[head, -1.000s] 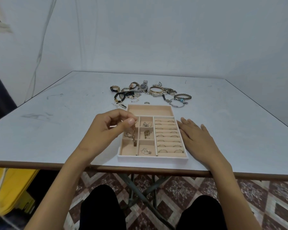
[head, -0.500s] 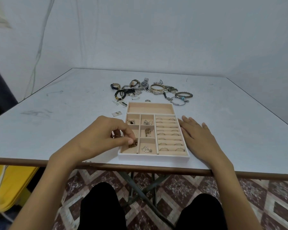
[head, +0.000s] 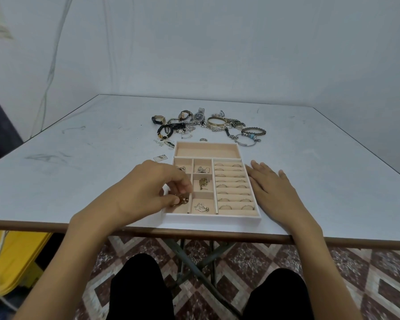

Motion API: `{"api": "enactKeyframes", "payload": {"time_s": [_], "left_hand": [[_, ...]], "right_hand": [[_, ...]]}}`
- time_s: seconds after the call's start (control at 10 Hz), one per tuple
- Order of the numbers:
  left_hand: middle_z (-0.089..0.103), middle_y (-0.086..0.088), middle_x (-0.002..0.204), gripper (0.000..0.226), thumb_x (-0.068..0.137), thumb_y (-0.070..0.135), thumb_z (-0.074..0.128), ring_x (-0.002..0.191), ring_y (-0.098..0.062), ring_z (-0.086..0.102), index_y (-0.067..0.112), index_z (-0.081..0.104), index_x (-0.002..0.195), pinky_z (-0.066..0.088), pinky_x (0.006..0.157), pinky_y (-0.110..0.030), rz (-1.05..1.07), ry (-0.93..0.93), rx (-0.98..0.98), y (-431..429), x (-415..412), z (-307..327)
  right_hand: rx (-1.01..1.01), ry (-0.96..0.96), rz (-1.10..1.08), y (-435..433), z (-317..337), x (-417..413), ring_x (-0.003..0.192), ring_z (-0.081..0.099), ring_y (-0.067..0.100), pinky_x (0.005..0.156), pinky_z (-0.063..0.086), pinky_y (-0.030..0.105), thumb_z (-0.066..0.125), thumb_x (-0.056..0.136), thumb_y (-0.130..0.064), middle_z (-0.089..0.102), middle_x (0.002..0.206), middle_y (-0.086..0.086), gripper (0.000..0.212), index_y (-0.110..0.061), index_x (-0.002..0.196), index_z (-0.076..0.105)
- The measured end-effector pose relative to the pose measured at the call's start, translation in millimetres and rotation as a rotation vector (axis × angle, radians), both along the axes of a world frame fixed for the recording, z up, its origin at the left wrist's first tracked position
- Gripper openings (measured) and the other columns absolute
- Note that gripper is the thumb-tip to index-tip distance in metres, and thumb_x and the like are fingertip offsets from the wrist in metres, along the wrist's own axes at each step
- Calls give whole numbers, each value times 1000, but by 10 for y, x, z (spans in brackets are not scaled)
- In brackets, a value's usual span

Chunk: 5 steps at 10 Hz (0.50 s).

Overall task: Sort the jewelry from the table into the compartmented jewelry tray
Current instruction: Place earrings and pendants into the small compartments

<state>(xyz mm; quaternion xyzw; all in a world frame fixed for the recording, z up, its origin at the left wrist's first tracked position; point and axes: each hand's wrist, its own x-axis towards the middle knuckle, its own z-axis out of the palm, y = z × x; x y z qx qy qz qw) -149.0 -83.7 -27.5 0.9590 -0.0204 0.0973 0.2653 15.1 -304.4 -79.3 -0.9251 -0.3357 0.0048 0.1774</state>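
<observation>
A beige compartmented jewelry tray (head: pixel 207 150) sits at the table's near edge. My left hand (head: pixel 146 192) hovers over its left column, fingers curled, pinching a gold chain (head: pixel 183 200) that lies bunched in the near-left compartment. My right hand (head: pixel 273 188) rests flat on the table against the tray's right wall. Small compartments hold a gold piece (head: pixel 203 183) and silver pieces (head: pixel 201 207). The right section holds several rings (head: pixel 234 185) in slots. The long far compartment holds nothing.
A pile of watches and bracelets (head: pixel 201 122) lies beyond the tray, with beaded bangles (head: pixel 252 133) to the right and small packets (head: pixel 161 157) to the left. The white table (head: pixel 79 158) ends in a brown front edge. A yellow bin (head: pixel 12 257) stands below left.
My left hand came down from holding the chain dangling above the tray to the near-left compartment, where the chain now lies bunched. My right hand stayed put.
</observation>
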Motion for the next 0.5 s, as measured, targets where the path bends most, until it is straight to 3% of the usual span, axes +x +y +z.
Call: {"api": "enactKeyframes", "payload": {"time_s": [0.2, 0.3, 0.4, 0.5], "left_hand": [[71, 19, 84, 38, 80, -3, 68, 81, 12, 65, 34, 69, 88, 51, 65, -12, 24, 11, 12, -25, -6, -18], [69, 27, 86, 32, 83, 9, 69, 82, 20, 59, 40, 68, 91, 49, 63, -17, 51, -44, 108, -32, -44, 18], [62, 29, 94, 15, 84, 31, 70, 89, 10, 50, 43, 66, 91, 36, 58, -19, 117, -137, 290, -39, -94, 58], [51, 26, 111, 9, 82, 41, 68, 103, -1, 41, 44, 69, 90, 31, 60, -18, 107, -86, 390, -59, -93, 56]], "right_hand": [[8, 3, 0, -1, 4, -8, 147, 8, 9, 119, -1, 39, 21, 105, -34, 16, 160, -8, 46, -33, 151, 24], [7, 6, 0, -4, 9, -14, 147, 8, 8, 119, -1, 38, 21, 105, -34, 15, 160, -8, 46, -33, 151, 24], [8, 7, 1, -4, 14, -17, 147, 8, 8, 119, -1, 38, 21, 105, -34, 16, 159, -8, 46, -33, 151, 24], [8, 3, 1, -5, 19, -18, 147, 8, 9, 119, -1, 38, 21, 105, -34, 16, 159, -8, 46, -33, 151, 24]]}}
